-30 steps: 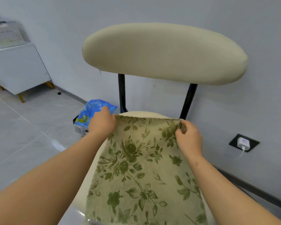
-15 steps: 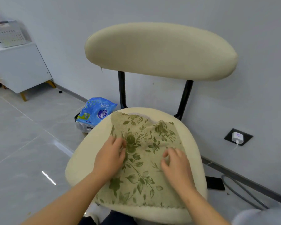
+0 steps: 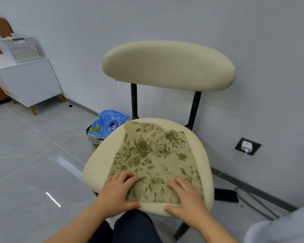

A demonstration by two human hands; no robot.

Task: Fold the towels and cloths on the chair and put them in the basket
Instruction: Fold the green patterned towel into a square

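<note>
A green floral cloth (image 3: 153, 158) lies spread over the seat of a cream chair (image 3: 95, 165). My left hand (image 3: 118, 192) rests on the cloth's near left corner, fingers on the fabric and thumb along the seat's front edge. At the near right corner my right hand (image 3: 186, 195) lies the same way. Whether the fingers pinch the hem or only press it I cannot tell. The cloth's far edge is rumpled near the chair back. A white perforated basket (image 3: 19, 50) stands on a white cabinet (image 3: 28, 81) at the far left.
A blue plastic bag (image 3: 107, 123) lies on the floor left of the chair. In the wall at the right there is a socket with a white charger (image 3: 247, 146), and a grey cable (image 3: 253, 202) runs along the floor. Grey tiles (image 3: 33, 155) stretch to the left.
Both hands laid the cloth down on the seat, then slid back over it from the far edge to the near corners. The view pulled back from the chair.
</note>
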